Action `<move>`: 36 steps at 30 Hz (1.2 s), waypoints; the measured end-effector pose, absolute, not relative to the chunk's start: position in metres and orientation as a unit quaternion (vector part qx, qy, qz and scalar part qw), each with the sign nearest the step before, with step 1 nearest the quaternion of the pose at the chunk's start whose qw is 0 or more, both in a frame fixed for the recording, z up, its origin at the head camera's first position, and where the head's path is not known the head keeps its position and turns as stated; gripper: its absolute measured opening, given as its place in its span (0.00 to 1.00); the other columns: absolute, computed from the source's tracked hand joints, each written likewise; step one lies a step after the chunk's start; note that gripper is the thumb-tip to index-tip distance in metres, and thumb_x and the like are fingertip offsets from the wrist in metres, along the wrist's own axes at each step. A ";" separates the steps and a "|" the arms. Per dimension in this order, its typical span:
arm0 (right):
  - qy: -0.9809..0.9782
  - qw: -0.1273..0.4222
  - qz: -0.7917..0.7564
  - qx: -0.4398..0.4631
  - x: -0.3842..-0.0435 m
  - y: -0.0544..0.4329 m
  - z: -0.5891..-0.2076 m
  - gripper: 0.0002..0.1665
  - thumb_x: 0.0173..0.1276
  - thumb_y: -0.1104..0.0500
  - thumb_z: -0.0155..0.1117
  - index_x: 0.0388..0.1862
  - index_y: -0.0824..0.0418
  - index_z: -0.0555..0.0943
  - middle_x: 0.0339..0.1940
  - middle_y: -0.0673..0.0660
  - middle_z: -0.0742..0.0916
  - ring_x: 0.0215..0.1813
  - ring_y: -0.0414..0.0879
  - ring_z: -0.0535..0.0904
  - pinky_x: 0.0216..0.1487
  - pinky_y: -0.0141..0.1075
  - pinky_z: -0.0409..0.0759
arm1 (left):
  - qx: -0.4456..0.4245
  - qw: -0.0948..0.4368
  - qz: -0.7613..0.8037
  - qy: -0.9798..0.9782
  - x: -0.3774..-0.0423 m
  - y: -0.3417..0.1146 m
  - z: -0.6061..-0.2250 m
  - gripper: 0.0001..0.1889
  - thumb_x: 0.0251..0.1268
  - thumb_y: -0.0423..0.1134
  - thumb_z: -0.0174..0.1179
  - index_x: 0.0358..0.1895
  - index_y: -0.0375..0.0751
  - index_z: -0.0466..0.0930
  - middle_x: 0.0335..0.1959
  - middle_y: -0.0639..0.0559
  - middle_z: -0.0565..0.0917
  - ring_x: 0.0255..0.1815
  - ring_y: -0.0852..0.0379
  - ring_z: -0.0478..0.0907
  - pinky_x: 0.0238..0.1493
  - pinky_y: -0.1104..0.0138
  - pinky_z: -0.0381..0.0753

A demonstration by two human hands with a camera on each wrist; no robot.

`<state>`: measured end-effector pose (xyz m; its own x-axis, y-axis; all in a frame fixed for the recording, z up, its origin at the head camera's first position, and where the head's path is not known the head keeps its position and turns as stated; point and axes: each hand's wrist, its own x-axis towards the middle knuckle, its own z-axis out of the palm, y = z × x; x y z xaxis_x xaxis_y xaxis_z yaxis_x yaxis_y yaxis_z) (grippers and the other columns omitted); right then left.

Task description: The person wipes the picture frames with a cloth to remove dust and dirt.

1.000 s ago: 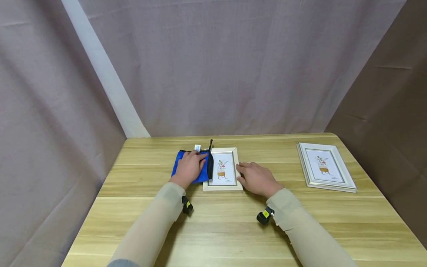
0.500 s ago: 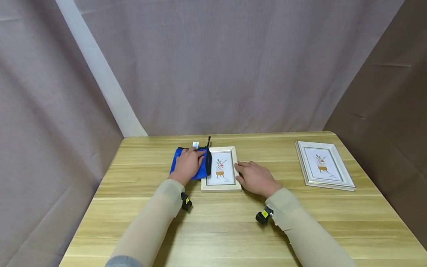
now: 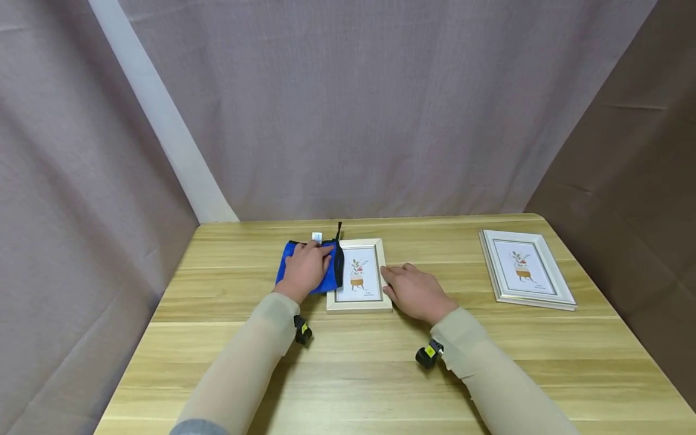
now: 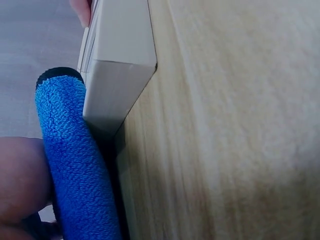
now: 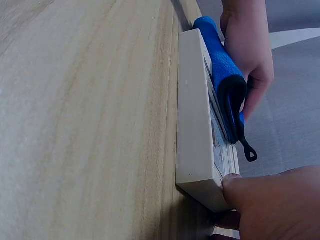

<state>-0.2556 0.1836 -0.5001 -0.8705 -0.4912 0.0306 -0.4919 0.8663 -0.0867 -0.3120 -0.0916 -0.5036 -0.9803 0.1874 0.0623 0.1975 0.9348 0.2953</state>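
A folded blue cloth with black edging and a hanging loop lies over the left part of a pale picture frame. My left hand rests on top of the cloth, fingers reaching toward its far edge; the left wrist view shows the fuzzy blue fold against the frame's corner. With thumb and fingers, my right hand holds the frame's right rail, the thumb near its front corner in the right wrist view. A flower print shows inside the frame. The cloth hides the frame's left rail.
Toward the right of the wooden table lies a stack of white picture frames, the top one with a similar flower print. Grey curtains stand behind the table, a brown one at the right.
The left hand and the blue cloth have shifted slightly toward the far side of the frame. The right hand keeps its place on the rail. The head view has moved a little.
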 end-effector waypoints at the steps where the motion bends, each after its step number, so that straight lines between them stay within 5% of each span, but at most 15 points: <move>1: -0.966 0.003 0.046 0.253 -0.256 0.183 -0.500 0.32 0.87 0.50 0.60 0.81 0.65 0.75 0.77 0.62 0.82 0.72 0.63 0.80 0.66 0.59 0.83 | -0.098 0.017 -0.152 -0.983 -0.312 -0.092 -0.504 0.21 0.90 0.49 0.55 0.77 0.59 0.81 0.74 0.47 0.78 0.71 0.35 0.73 0.65 0.27 0.75; 36: -0.967 -0.001 0.041 0.251 -0.253 0.182 -0.500 0.32 0.88 0.50 0.59 0.81 0.67 0.74 0.77 0.63 0.81 0.73 0.64 0.78 0.68 0.59 0.81 | -0.141 0.027 -0.106 -0.984 -0.267 -0.096 -0.506 0.22 0.90 0.51 0.54 0.77 0.57 0.81 0.75 0.45 0.79 0.70 0.33 0.76 0.59 0.34 0.83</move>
<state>-0.2532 0.1815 -0.4998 -0.8739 -0.4858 0.0182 -0.4856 0.8705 -0.0795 -0.2670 -0.0957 -0.5060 -0.9587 0.2720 0.0833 0.2835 0.9376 0.2015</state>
